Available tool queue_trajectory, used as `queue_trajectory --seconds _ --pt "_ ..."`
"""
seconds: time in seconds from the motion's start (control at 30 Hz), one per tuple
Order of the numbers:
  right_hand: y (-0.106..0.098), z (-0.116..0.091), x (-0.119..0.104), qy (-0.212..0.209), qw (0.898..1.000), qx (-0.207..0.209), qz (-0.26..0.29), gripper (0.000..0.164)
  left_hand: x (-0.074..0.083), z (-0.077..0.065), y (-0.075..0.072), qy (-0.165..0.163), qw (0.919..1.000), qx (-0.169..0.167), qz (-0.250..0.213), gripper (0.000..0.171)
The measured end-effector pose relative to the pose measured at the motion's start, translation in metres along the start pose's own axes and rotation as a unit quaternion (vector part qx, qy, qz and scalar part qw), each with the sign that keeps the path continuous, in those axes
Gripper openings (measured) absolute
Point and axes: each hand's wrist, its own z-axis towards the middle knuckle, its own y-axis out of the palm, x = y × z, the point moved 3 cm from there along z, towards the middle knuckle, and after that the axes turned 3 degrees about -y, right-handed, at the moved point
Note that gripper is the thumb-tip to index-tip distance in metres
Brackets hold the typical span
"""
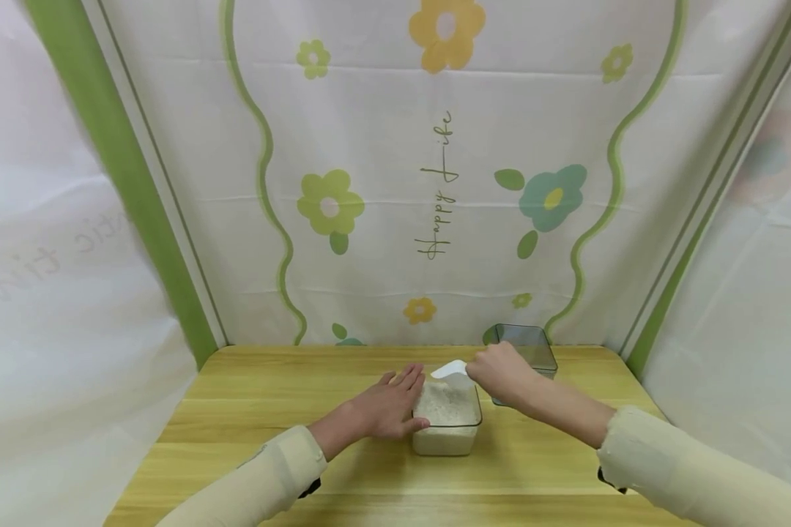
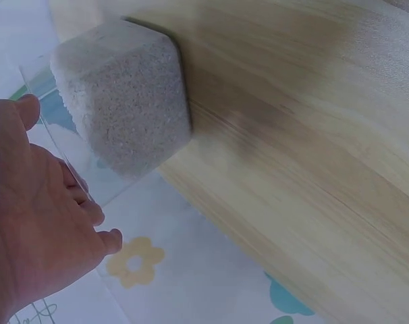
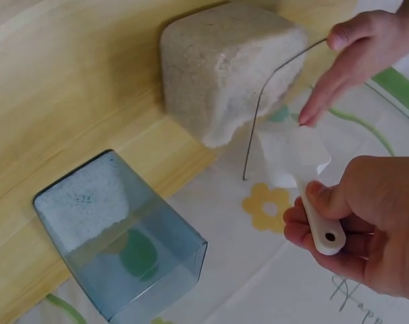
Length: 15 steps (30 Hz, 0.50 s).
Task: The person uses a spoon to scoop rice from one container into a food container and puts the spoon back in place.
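A clear square container on the table is well filled with pale grains that look like rice. My left hand rests along its left rim, fingers stretched out and thumb at the near corner. In my right hand is a white scoop, gripped by its short handle with the thumb on top. The scoop's bowl hangs over the far right part of the clear container. Behind and right of it stands a bluish see-through container with a lower layer of similar grains, partly hidden by my right hand in the head view.
Both containers stand on a light wooden table. A white curtain with flower prints hangs behind the table's back edge, and more fabric hangs at the sides.
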Motion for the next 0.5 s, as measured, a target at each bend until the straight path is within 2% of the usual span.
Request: queue_trajectory --seconds 0.1,0.23,0.37,0.4,0.47,0.5 --pt "0.006 0.007 -0.007 -0.029 0.999 0.012 -0.042 0.052 0.0 0.0 -0.001 -0.004 1.0 -0.004 0.002 0.084" --pt "0.019 0.013 -0.014 -0.054 0.997 0.026 -0.054 0.054 0.0 0.001 -0.002 -0.007 0.9999 -0.005 0.007 0.084" --pt "0.031 0.016 -0.017 -0.053 0.998 0.036 -0.003 0.046 0.0 0.001 -0.002 -0.009 0.9999 -0.006 0.009 0.084" --pt "0.033 0.017 -0.017 -0.049 0.998 0.03 0.021 0.044 0.0 0.001 -0.002 -0.009 0.9999 -0.007 0.01 0.084" --pt "0.05 0.016 -0.014 -0.047 0.996 0.019 0.067 0.04 0.001 0.002 -0.001 -0.01 0.9998 -0.008 0.013 0.084" --pt "0.05 0.015 -0.013 -0.043 0.995 0.007 0.095 0.039 0.001 0.002 -0.001 -0.01 0.9998 -0.009 0.016 0.084"
